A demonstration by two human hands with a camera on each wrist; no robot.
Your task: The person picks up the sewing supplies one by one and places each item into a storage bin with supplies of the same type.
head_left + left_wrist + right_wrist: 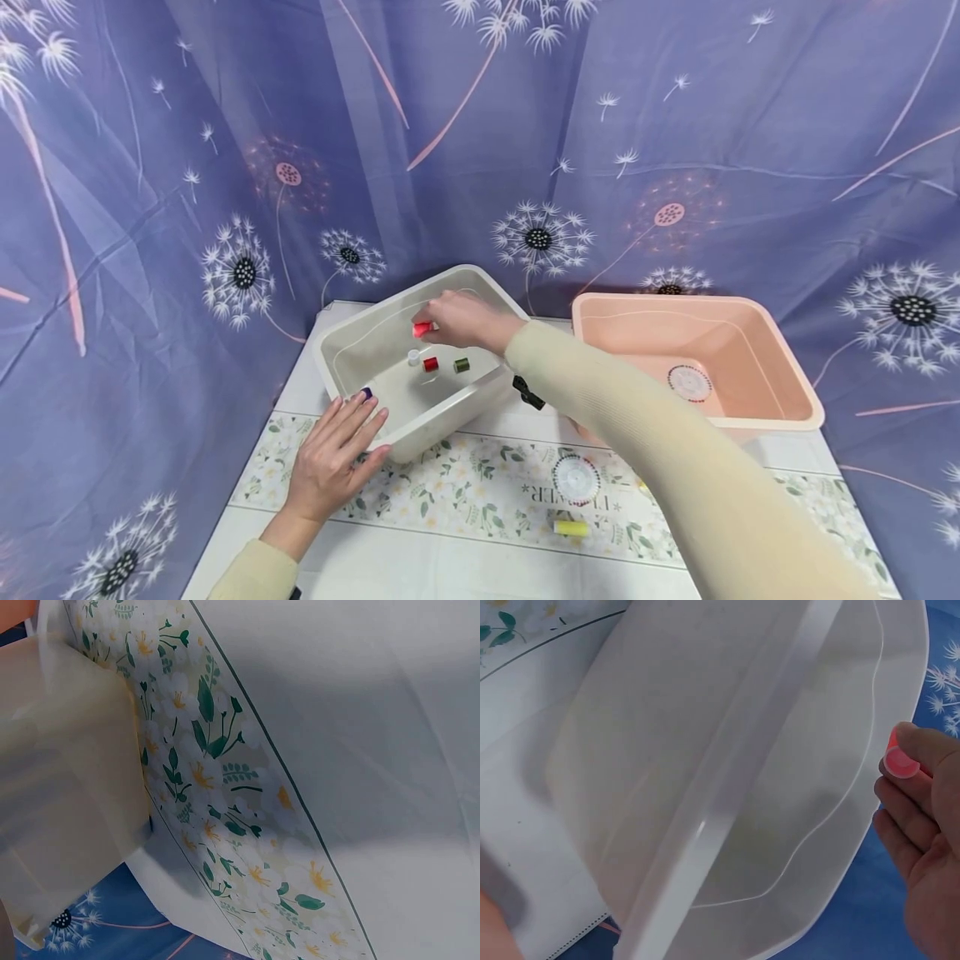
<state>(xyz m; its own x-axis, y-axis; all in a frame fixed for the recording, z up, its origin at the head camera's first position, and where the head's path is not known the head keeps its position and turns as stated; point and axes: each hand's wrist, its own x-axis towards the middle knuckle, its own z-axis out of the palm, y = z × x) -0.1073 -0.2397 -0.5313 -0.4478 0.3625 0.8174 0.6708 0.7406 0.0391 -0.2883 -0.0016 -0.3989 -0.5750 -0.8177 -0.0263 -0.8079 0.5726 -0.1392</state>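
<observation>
My right hand (468,321) pinches a bright pink-red thread spool (422,330) between thumb and fingers, above the inside of the white bin (450,421). In the right wrist view, the round end of that spool (901,763) faces the camera. On the bin's floor lie a white spool (413,357), a darker red spool (431,364) and a green spool (461,365). My left hand (330,458) lies at the bin's near left rim with fingers extended. A dark blue spool (366,392) shows just past its fingertips, partly hidden.
On the right stands a pink bin (772,408) with a round pin wheel (689,383) inside. Another pin wheel (577,480) and a yellow spool (572,528) lie on the flowered tablecloth (480,492). A blue curtain (450,200) hangs behind the bins.
</observation>
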